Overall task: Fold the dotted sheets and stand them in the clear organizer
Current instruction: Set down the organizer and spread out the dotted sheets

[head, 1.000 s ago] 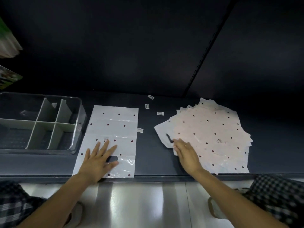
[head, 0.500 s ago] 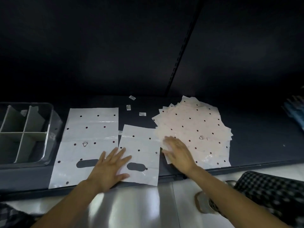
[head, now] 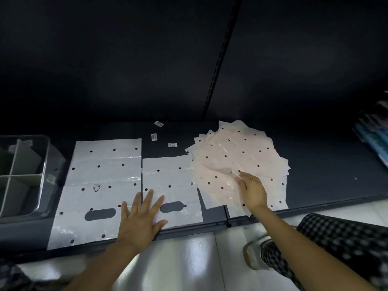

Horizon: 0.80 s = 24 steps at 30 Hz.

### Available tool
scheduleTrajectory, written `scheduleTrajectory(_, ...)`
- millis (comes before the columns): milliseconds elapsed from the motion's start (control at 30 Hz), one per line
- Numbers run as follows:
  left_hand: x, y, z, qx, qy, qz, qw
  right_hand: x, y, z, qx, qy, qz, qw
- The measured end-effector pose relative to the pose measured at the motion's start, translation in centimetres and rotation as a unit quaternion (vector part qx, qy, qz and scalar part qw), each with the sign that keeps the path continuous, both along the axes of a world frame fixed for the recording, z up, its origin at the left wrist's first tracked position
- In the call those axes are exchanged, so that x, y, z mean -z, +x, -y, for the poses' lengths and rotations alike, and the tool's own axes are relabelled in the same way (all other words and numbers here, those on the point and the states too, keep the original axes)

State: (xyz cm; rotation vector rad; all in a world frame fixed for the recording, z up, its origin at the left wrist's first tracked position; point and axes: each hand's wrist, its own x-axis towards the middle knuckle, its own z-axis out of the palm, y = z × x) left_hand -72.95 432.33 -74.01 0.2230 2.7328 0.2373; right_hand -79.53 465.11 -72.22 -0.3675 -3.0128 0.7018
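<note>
Two white dotted sheets lie flat side by side on the dark shelf: a large one [head: 100,185] on the left and a smaller one [head: 171,185] beside it. My left hand [head: 139,223] presses flat with spread fingers across their near edges. A fanned pile of dotted sheets [head: 237,162] sits to the right. My right hand [head: 252,190] rests on the pile's near part, its fingertips at a sheet's edge; whether they pinch it is unclear. The clear organizer [head: 45,171] with grey dividers stands at the far left, partly cut off.
Three small white labels [head: 172,145] lie on the shelf behind the sheets. The shelf's front edge [head: 210,224] runs just below the sheets, with a glossy floor beneath. A checked trouser leg and a shoe [head: 255,257] are at lower right. Blue items [head: 375,135] sit at far right.
A second sheet came off the pile and now lies beside the first. My left hand shifted right onto both sheets. My right hand moved back onto the pile. The view panned right.
</note>
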Motion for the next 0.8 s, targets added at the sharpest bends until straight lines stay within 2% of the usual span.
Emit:
scheduleTrajectory(167, -1.1, -0.4, -0.4, -0.006, 0.020, 0.003, 1.000, -2.1, -0.2, 2.9, -0.072, -0.095, -0.046, 0.992)
scheduleTrajectory(300, -2.7, -0.5, -0.3, -0.055, 0.137, -0.022, 0.989, -3.5, 0.8, 7.2, -0.179, -0.156, -0.036, 0.971)
scheduleTrajectory(367, -3.3, -0.6, -0.2, -0.113, 0.217, -0.066, 0.967, -3.6, 1.5, 9.0, -0.247, -0.161, -0.015, 0.955)
scheduleTrajectory(433, -4.0, -0.6, 0.0, -0.185, 0.293, -0.111, 0.932, -3.1, 2.2, 10.1, -0.312, -0.139, 0.009, 0.940)
scheduleTrajectory(500, -4.6, -0.6, 0.5, -0.225, 0.330, -0.136, 0.906, -2.4, 2.9, 10.6, -0.342, -0.122, 0.039, 0.931)
scheduleTrajectory(567, -4.6, -0.4, 1.0, -0.203, 0.318, -0.132, 0.917, -1.9, 3.2, 10.6, -0.335, -0.138, 0.081, 0.928)
scheduleTrajectory(667, -4.0, 0.3, 1.1, -0.081, 0.243, -0.080, 0.963, -1.6, 3.3, 9.8, -0.298, -0.146, 0.091, 0.939)
scheduleTrajectory(800, -2.8, 1.1, 0.3, 0.073, 0.092, -0.035, 0.992, -1.3, 1.8, 6.9, -0.146, -0.118, -0.062, 0.980)
